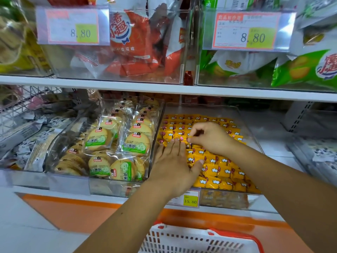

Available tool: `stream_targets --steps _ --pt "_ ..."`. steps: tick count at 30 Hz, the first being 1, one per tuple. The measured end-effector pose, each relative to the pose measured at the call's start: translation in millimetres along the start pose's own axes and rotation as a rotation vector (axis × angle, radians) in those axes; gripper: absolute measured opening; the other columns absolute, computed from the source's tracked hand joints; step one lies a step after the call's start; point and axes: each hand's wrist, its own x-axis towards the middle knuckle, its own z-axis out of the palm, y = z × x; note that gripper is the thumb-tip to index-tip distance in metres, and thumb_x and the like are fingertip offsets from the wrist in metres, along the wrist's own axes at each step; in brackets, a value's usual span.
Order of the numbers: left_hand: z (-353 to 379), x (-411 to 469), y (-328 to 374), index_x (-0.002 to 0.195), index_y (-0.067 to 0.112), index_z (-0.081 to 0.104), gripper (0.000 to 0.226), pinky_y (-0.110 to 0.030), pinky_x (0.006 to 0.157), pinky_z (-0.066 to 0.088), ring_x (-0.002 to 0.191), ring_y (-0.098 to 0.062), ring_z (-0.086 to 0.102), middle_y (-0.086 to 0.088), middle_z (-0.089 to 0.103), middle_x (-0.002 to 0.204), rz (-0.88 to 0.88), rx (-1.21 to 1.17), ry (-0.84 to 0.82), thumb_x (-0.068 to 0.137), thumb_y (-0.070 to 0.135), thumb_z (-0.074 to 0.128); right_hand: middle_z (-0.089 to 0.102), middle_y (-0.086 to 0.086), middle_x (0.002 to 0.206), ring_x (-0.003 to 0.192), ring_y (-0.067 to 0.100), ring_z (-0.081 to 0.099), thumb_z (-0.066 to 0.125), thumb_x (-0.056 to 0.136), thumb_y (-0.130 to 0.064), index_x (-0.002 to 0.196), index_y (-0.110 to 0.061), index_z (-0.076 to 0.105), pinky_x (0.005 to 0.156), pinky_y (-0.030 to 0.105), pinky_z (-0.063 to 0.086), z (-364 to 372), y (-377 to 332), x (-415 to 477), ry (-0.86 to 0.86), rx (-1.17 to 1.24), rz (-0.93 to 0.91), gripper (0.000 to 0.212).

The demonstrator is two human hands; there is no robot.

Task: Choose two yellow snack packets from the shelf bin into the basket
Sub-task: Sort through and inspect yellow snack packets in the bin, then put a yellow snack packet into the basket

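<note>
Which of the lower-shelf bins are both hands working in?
The yellow-packet bin, right of the round-cracker bin and above the 15.80 price tag. The left hand lies flat on its contents; the right hand pinches a yellow snack packet.

The snack packets [217,169] in front of you are yellow, each printed with a white puffy shape and a dark red mark at one end. Beside them, the biscuit packs [135,145] are clear with green-and-white labels and small red logos over pale yellow rounds. Your basket [182,240] is white with a red rim. Above, the price tags [246,31] are white, edged orange-red, with yellow-green patches.
</note>
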Motion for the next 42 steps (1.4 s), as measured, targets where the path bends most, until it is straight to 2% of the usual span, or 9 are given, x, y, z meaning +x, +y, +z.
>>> stream_targets --steps 8,12,18,22,28,31,34,38,42 --pt "7.3 -6.5 -3.9 0.154 0.021 -0.023 0.09 -0.033 0.12 -0.011 0.153 -0.014 -0.008 -0.001 -0.004 0.167 0.042 -0.232 0.174 0.096 0.069 0.025 0.066 -0.013 0.088 0.075 -0.012 0.059 0.069 0.092 -0.017 0.082 -0.024 0.065 0.063 0.003 0.042 -10.4 -12.0 -12.7 0.099 0.344 0.014 0.013" --pt "2.5 -5.0 -3.1 0.156 0.018 -0.016 0.088 -0.034 0.122 -0.008 0.153 -0.015 -0.005 -0.001 -0.003 0.167 0.017 -0.283 0.148 0.098 0.066 0.029 0.065 -0.007 0.11 0.102 0.006 0.058 0.066 0.095 -0.025 0.096 -0.024 0.067 0.089 0.027 0.046 -13.9 -14.6 -16.9 0.034 0.074 0.036 0.002" --pt "0.9 -6.6 0.1 0.157 0.013 -0.009 0.082 -0.037 0.123 -0.009 0.153 -0.016 -0.008 -0.003 -0.003 0.167 0.019 -0.217 0.112 0.1 0.062 0.025 0.06 0.005 0.118 0.119 0.022 0.048 0.068 0.093 -0.023 0.103 -0.014 0.074 0.099 0.031 0.036 -4.7 -19.9 -17.4 0.099 -0.36 -0.093 0.015" --pt "2.5 -5.6 -0.5 0.158 0.013 -0.008 0.081 -0.036 0.121 -0.011 0.153 -0.016 -0.009 -0.003 -0.003 0.167 0.019 -0.216 0.122 0.101 0.061 0.025 0.061 0.005 0.113 0.112 0.022 0.054 0.059 0.097 -0.018 0.104 -0.012 0.072 0.082 0.025 0.035 5.4 -16.9 -15.9 0.074 -0.469 -0.155 0.016" --pt "8.0 -3.8 -2.2 0.158 0.014 -0.007 0.081 -0.035 0.119 -0.014 0.153 -0.015 -0.009 -0.003 -0.003 0.167 0.021 -0.216 0.155 0.1 0.062 0.024 0.068 -0.004 0.088 0.077 0.013 0.069 0.058 0.099 -0.026 0.09 -0.029 0.06 0.063 0.027 0.05 0.2 -12.5 -18.3 0.142 -0.14 -0.032 0.01" --pt "8.3 -3.8 -2.8 0.158 0.015 -0.008 0.084 -0.036 0.121 -0.011 0.153 -0.016 -0.006 -0.003 0.0 0.168 0.017 -0.254 0.169 0.099 0.063 0.029 0.065 -0.013 0.093 0.084 0.005 0.066 0.057 0.1 -0.026 0.086 -0.037 0.056 0.073 0.028 0.053 -10.3 -20.7 -29.2 0.19 0.09 -0.008 0.018" --pt "1.6 -8.6 -2.5 0.158 0.023 -0.003 0.089 -0.04 0.124 0.012 0.152 -0.02 0.016 0.001 0.016 0.166 0.054 -0.457 0.238 0.096 0.06 0.048 0.064 -0.017 0.094 0.093 0.001 0.061 0.059 0.098 -0.023 0.086 -0.039 0.058 0.079 0.021 0.049 -21.4 -34.0 -57.7 0.24 0.146 -0.076 0.02" --pt "-16.7 -29.6 -0.7 0.151 0.036 0.036 0.063 -0.028 0.111 0.035 0.138 -0.01 0.04 0.011 0.045 0.151 0.201 -0.693 0.386 0.094 0.044 0.061 0.07 -0.014 0.094 0.087 0.001 0.068 0.064 0.095 -0.017 0.092 -0.027 0.068 0.073 0.018 0.056 -29.9 -51.9 -106.9 0.289 0.359 -0.094 0.011" --pt "-29.7 -62.1 2.0 0.133 0.029 0.062 0.048 -0.04 0.098 0.052 0.116 -0.006 0.06 0.013 0.066 0.124 0.248 -0.862 0.329 0.087 0.044 0.065 0.075 -0.011 0.088 0.077 0.008 0.073 0.071 0.089 -0.013 0.085 -0.029 0.075 0.068 0.017 0.056 -37.4 -63.0 -150.2 0.34 0.597 -0.04 0.017"
